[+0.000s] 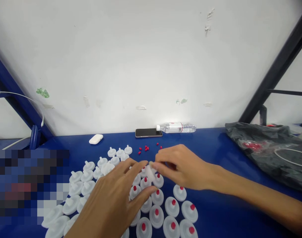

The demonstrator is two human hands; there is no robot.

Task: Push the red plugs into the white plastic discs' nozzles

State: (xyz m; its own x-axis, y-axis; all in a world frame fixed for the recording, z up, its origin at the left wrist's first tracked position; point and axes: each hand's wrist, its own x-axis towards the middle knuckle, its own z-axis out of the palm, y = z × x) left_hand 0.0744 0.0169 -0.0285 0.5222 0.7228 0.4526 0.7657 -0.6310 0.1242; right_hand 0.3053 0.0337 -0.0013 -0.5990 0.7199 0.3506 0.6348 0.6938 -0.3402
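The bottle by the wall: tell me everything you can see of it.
The bottle looks like clear plastic and lies on its side on the blue table, along the foot of the white wall. Its white cap is on, pointing left. A white label with red marks wraps its middle. The cap overlaps the dark phone in this view; whether they touch, I cannot tell.

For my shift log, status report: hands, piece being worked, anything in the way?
Left hand and right hand at one blurred white piece, exact hold unclear. Red-tipped pieces crowded nearby. Phone, bottle beyond.
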